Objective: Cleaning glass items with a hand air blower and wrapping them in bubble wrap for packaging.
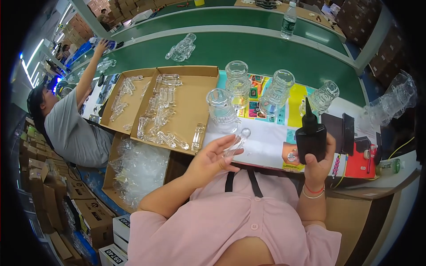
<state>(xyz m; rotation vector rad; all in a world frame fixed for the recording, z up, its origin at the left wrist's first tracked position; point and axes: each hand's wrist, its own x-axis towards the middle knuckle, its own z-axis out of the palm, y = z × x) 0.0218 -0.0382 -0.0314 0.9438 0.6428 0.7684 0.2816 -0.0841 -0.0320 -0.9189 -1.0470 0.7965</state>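
My left hand point(217, 155) pinches a small clear piece shaped like a handle point(242, 138), its rounded end pointing up and away. In my right hand point(320, 162) is a black squeeze bottle point(310, 137), held upright with its thin pointed nozzle on top. Just beyond the hands stand several clear ribbed vessels; the nearest is a wide-mouthed jar point(222, 111) on the white sheet. A similar clear vessel point(324, 95) leans behind the bottle. More clear handle-shaped pieces point(166, 99) lie in a shallow cardboard tray point(191, 102) to the left.
Below the tray, a box holds crumpled clear plastic bags point(137, 173). A clear vessel point(183, 48) lies on the green bench point(248, 48), near a water bottle point(289, 21). At right are a red sheet point(361, 162) and stacked clear vessels point(392, 102). A co-worker point(73, 119) reaches forward at left.
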